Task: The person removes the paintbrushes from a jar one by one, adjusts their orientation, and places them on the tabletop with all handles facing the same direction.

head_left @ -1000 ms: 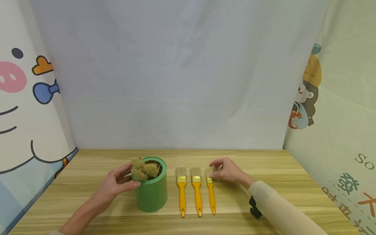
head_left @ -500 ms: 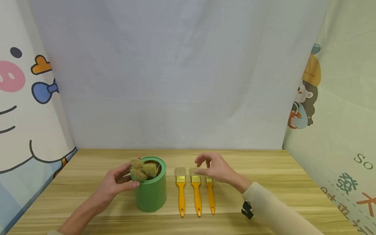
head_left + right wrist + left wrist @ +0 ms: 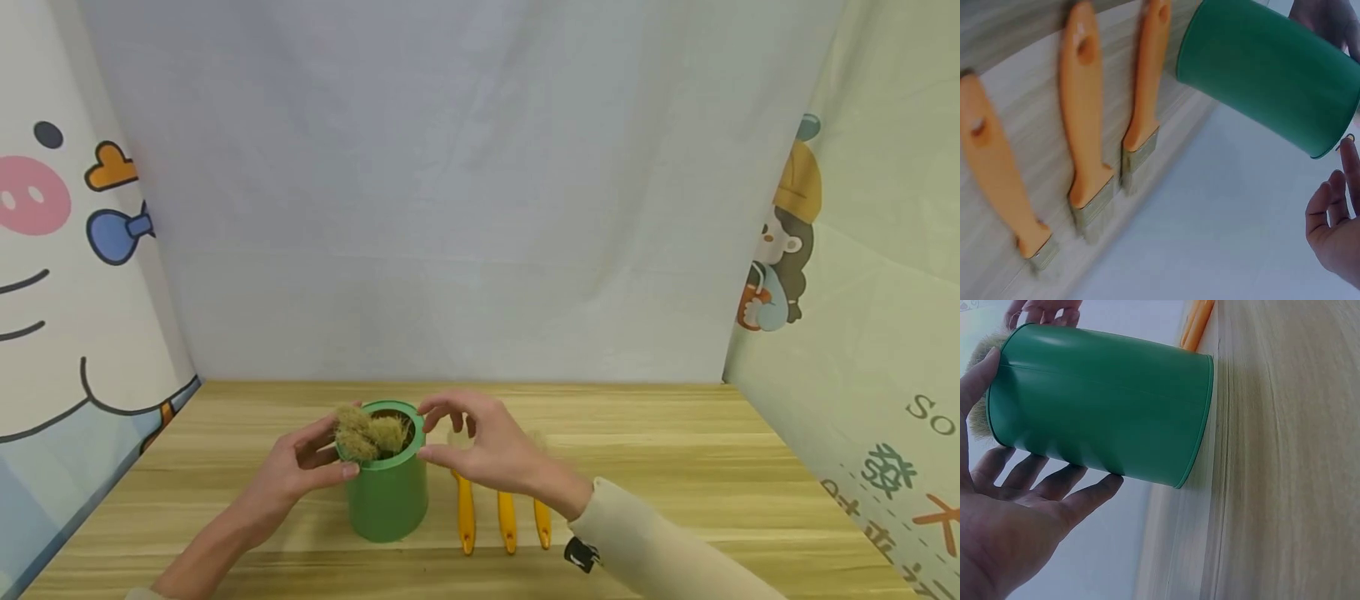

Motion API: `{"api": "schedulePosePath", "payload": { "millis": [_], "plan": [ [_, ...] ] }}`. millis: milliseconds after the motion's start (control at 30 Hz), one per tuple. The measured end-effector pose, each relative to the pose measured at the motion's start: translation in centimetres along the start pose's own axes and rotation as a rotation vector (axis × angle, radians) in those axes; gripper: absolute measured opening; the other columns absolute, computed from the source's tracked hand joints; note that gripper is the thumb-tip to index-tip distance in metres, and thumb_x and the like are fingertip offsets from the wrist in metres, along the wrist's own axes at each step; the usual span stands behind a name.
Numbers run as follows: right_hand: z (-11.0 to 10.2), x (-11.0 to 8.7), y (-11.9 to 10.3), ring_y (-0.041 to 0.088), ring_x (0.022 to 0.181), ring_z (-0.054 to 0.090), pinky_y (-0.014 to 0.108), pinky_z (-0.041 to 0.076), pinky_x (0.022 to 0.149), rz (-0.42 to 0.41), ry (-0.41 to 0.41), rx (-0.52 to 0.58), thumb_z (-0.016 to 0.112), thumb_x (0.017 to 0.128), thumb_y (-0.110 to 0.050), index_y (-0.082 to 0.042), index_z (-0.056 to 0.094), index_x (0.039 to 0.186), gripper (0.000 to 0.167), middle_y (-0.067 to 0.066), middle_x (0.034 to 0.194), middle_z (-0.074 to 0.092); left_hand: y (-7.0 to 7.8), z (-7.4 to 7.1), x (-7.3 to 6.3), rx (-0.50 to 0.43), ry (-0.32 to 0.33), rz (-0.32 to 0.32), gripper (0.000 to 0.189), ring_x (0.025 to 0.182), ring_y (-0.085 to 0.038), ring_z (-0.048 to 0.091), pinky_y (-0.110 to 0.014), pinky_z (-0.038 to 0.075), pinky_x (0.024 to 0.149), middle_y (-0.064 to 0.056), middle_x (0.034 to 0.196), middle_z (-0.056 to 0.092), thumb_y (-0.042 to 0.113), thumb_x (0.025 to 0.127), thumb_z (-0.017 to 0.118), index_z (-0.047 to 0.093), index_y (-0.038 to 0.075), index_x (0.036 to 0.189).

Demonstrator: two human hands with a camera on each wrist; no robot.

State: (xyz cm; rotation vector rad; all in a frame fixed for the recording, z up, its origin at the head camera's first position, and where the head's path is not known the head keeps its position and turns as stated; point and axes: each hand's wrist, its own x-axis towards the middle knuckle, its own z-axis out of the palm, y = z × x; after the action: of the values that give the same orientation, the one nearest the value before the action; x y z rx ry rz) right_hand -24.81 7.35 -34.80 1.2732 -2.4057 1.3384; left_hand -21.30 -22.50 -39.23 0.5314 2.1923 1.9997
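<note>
You are working around a green can (image 3: 386, 504) that is standing upright on the wood-grained surface (image 3: 300, 571). Its outer wall is showing a smooth, even green, a fine straight seam is running from its mouth toward its base, and a thin lip is edging the bottom. Its ring-shaped rim (image 3: 390, 405) is surrounding a dark brown interior. Fuzzy olive-tan tufts (image 3: 358, 433) are bulging from the can's mouth and spilling over its left side, with loose hairs sticking out.

Your left hand (image 3: 291, 471) is grasping the can from its left, the thumb pressing near the rim and the fingertips bracing the wall. Your right hand (image 3: 487, 442) is hovering at the can's right with loosely bent fingers, gripping nothing; you cannot tell whether its fingertips are touching the rim.

Three paintbrushes (image 3: 506, 521) are lying to the can's right, partly beneath your right hand, showing orange-yellow handles; the farthest from the can is having the narrowest metal band.
</note>
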Motion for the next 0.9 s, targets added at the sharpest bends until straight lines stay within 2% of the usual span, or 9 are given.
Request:
{"api": "schedulePosePath", "payload": {
  "millis": [233,433,733,900],
  "plan": [
    [1.1,1.4,-1.0,0.010,0.095,0.060,0.030,0.045,0.080,-0.040,-0.020,-0.038,0.085,0.092,-0.020,-0.015,0.069,0.131,0.042,-0.007,0.111,0.073,-0.2,0.1,0.0,0.006,-0.008,0.015,0.076,0.141,-0.053,0.043,-0.037,0.055,0.097,-0.030,0.161,0.037,0.011,0.102,0.068,0.029,0.003,0.166],
    [1.7,2.0,-1.1,0.010,0.097,0.062,0.028,0.043,0.079,-0.027,-0.038,-0.045,0.081,0.095,-0.020,-0.015,0.069,0.130,0.037,-0.004,0.121,0.071,-0.2,0.0,0.1,0.000,-0.014,0.016,0.075,0.142,-0.052,0.044,-0.038,0.055,0.097,-0.029,0.162,0.036,0.011,0.102,0.068,0.029,0.003,0.166],
    [2.0,2.5,-0.7,0.015,0.086,0.053,0.030,0.041,0.076,-0.023,-0.025,-0.058,0.077,0.098,-0.015,-0.016,0.068,0.129,0.032,-0.005,0.105,0.070,-0.4,-0.2,0.2,-0.004,-0.019,0.023,0.073,0.141,-0.051,0.045,-0.037,0.055,0.097,-0.029,0.162,0.037,0.010,0.103,0.067,0.030,0.003,0.166],
    [2.1,2.9,-0.3,0.013,0.086,0.052,0.030,0.040,0.076,-0.003,-0.029,-0.066,0.078,0.098,-0.014,-0.016,0.067,0.129,0.033,-0.005,0.106,0.071,-0.5,-0.2,0.2,-0.001,-0.023,0.040,0.073,0.140,-0.051,0.046,-0.037,0.055,0.097,-0.029,0.161,0.037,0.009,0.103,0.067,0.031,0.002,0.165]
  ]
}}
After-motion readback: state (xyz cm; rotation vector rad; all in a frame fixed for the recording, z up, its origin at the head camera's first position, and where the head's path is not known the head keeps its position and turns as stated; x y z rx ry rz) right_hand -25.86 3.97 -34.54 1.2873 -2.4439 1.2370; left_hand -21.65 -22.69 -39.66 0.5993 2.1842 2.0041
